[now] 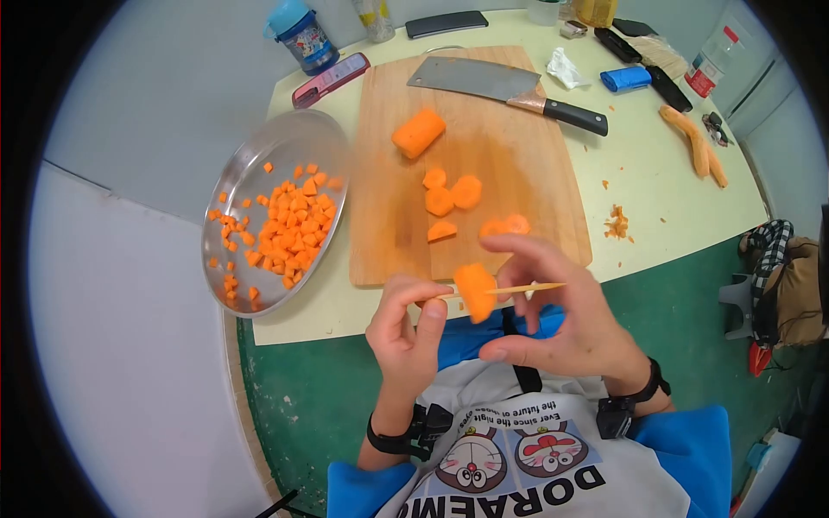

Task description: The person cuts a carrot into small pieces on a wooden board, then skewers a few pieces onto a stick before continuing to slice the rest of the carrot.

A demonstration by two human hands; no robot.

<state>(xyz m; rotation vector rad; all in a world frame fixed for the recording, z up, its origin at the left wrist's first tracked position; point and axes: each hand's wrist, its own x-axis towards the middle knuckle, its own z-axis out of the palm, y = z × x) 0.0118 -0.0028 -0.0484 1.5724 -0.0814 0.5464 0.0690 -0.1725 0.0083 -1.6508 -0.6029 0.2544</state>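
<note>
Pinched between the thumb and fingers of my left hand (pixel 409 326) is a thin wooden skewer (pixel 546 286), held roughly level in front of my chest. An orange carrot slice (pixel 475 293) is pierced on it partway along. My right hand (pixel 566 311) curves around the skewer's pointed end, thumb and fingers apart, gripping nothing. Just beyond lies a wooden cutting board (pixel 389 198), carrying a thick carrot piece (pixel 419 133) and several cut carrot slices (pixel 466 192). Some slices near the board's front edge are partly covered by my right fingers.
A steel tray (pixel 215 269) of diced carrot stands left of the board. A cleaver (pixel 475 78) lies across the board's back, handle (pixel 576 116) overhanging right. Peeled carrots (pixel 691 142), a plastic bottle (pixel 713 60) and peel scraps (pixel 617 223) are at right; a blue cup (pixel 304 36) is back left.
</note>
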